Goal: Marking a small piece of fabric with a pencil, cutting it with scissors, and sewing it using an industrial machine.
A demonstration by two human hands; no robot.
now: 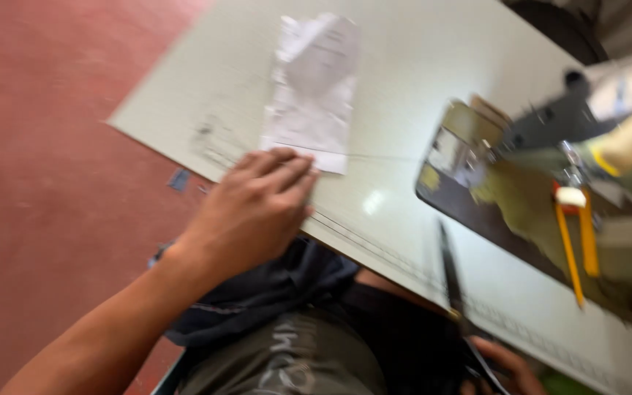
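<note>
Pale table over red floor

Creased white paper lies flat near the front edge; a sewing machine stands at the right; scissors rest on the edge.

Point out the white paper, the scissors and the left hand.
white paper (312, 88), head view, on the middle of the crumpled sheet.
scissors (450, 274), head view, on the dark blades over the table edge.
left hand (254, 208), head view, on the back of the hand, flat at the table edge.

We see one crumpled white paper slip lying flat on the table, just beyond our left grip.
</note>
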